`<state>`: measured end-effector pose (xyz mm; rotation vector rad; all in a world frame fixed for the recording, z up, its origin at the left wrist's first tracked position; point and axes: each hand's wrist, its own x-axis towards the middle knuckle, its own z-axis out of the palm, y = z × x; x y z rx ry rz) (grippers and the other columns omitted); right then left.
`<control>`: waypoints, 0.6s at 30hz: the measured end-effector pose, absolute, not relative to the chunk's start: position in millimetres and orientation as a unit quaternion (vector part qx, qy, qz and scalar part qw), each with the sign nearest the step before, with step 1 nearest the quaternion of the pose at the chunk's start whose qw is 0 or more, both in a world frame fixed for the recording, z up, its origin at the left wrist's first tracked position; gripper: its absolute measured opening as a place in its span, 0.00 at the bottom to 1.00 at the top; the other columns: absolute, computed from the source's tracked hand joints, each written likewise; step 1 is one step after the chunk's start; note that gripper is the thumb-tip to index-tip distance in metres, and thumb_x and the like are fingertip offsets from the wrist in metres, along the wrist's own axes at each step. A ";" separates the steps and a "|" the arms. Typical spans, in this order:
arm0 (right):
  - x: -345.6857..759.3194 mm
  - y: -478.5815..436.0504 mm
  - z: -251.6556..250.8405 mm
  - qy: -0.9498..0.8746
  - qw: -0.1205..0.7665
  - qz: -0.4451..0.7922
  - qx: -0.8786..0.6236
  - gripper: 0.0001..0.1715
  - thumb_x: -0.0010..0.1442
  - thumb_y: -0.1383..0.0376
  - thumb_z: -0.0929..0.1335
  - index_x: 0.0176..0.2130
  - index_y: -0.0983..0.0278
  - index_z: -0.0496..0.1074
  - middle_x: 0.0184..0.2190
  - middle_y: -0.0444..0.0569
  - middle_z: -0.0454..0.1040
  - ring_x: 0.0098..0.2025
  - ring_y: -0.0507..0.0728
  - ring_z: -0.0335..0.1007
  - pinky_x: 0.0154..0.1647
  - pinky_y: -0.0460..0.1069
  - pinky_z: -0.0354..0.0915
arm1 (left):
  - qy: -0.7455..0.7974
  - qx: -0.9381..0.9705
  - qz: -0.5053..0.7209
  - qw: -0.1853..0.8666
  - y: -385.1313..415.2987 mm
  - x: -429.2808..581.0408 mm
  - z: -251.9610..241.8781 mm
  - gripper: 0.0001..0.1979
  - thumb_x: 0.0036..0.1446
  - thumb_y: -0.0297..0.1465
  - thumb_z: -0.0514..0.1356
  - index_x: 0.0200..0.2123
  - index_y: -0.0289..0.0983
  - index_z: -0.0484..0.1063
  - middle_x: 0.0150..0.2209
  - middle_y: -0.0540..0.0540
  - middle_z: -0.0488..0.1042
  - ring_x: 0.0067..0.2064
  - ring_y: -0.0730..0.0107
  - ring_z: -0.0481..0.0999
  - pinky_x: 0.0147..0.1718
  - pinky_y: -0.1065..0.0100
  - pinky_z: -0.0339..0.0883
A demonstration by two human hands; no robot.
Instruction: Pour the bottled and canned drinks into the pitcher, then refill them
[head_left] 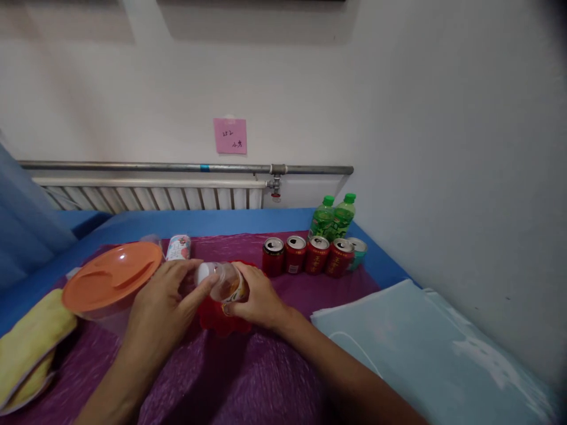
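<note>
With the orange lid (113, 274) to the left, red cans (310, 255) behind and open purple cloth (230, 378) in front, the right grip (257, 298) clasps a small bottle (228, 282) tipped sideways over a red container (217, 321) mid-surface, the left grip (163, 295) pinching its white cap (204, 273), a wall (465, 177) close on the right.

A blue table (212, 223) carries a purple cloth (248, 378) (crinkled), a pale-blue sheet (420, 336) and a yellow cloth (26, 348).

Both forearms reach forward. The left hand (163, 300) pinches thumb against fingers, just beside the right hand (259, 302), whose fingers curl closed.
</note>
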<state>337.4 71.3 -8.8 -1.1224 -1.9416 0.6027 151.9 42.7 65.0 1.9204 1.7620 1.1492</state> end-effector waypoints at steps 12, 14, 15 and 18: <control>334.3 67.7 -12.4 -0.782 0.387 0.203 -0.443 0.38 0.42 0.64 0.77 0.53 0.62 0.69 0.49 0.53 0.76 0.52 0.65 0.71 0.56 0.59 0.63 | 0.618 0.699 0.323 0.160 46.2 151.8 76.3 0.28 0.46 0.57 0.56 0.38 0.41 0.76 0.39 0.46 0.78 0.43 0.55 0.75 0.49 0.53 0.67; 333.6 66.7 -10.3 -0.767 0.398 0.232 -0.446 0.37 0.41 0.64 0.78 0.51 0.61 0.70 0.48 0.51 0.76 0.51 0.64 0.71 0.55 0.59 0.64 | 0.606 0.699 0.336 0.175 47.2 150.0 71.0 0.32 0.45 0.59 0.58 0.44 0.42 0.76 0.45 0.45 0.77 0.46 0.53 0.75 0.51 0.51 0.68; 333.3 66.4 -9.6 -0.754 0.407 0.256 -0.447 0.37 0.41 0.63 0.78 0.51 0.61 0.71 0.47 0.50 0.76 0.50 0.64 0.71 0.54 0.58 0.65 | 0.601 0.693 0.350 0.191 47.2 148.7 66.2 0.37 0.44 0.60 0.60 0.50 0.42 0.73 0.49 0.44 0.76 0.48 0.52 0.76 0.52 0.51 0.69; 332.8 66.3 -8.4 -0.694 0.447 0.345 -0.447 0.38 0.41 0.62 0.78 0.52 0.60 0.70 0.47 0.48 0.77 0.48 0.61 0.73 0.51 0.55 0.68 | 0.599 0.662 0.377 0.245 44.9 144.3 44.6 0.50 0.40 0.59 0.65 0.64 0.46 0.59 0.58 0.43 0.70 0.51 0.52 0.76 0.53 0.51 0.73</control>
